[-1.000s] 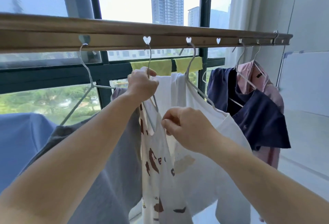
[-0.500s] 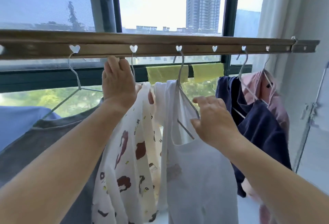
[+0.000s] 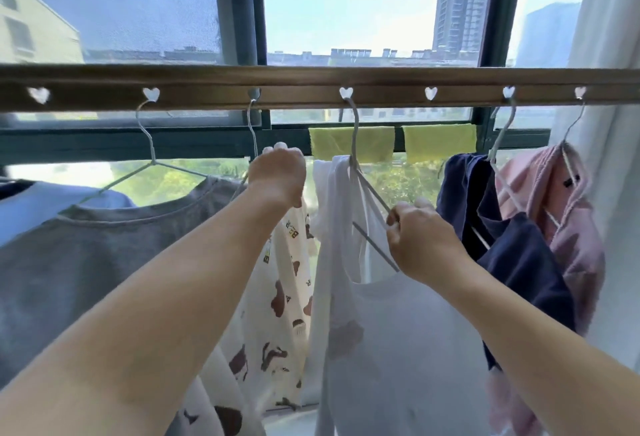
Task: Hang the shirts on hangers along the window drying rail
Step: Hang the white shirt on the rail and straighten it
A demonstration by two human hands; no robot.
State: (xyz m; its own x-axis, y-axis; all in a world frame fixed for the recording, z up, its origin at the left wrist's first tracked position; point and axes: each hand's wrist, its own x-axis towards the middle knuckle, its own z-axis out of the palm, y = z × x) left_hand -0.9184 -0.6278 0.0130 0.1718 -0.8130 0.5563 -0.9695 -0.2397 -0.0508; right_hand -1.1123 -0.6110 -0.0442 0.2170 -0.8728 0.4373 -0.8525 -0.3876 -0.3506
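A brown drying rail (image 3: 311,89) with heart-shaped holes crosses the window. My left hand (image 3: 278,175) grips the top of the hanger carrying the white bear-print shirt (image 3: 277,297); that hanger's hook (image 3: 252,127) sits in a rail hole. My right hand (image 3: 420,241) pinches the arm of the wire hanger (image 3: 356,144) holding the plain white shirt (image 3: 398,349), which is hooked into the hole to the right. A grey shirt (image 3: 86,262) hangs on the left. A navy shirt (image 3: 512,245) and a pink shirt (image 3: 568,210) hang on the right.
One heart hole (image 3: 430,92) between the white and navy shirts holds no hook. Two yellow cloths (image 3: 440,142) lie over the window frame behind the rail. A white curtain (image 3: 609,89) hangs at the far right. A light blue garment (image 3: 20,207) shows at the far left.
The view has tilted up and closed in on the rail. My left hand has dropped from the rail to the bear-print shirt's hanger top. My right hand now pinches the white shirt's hanger arm.
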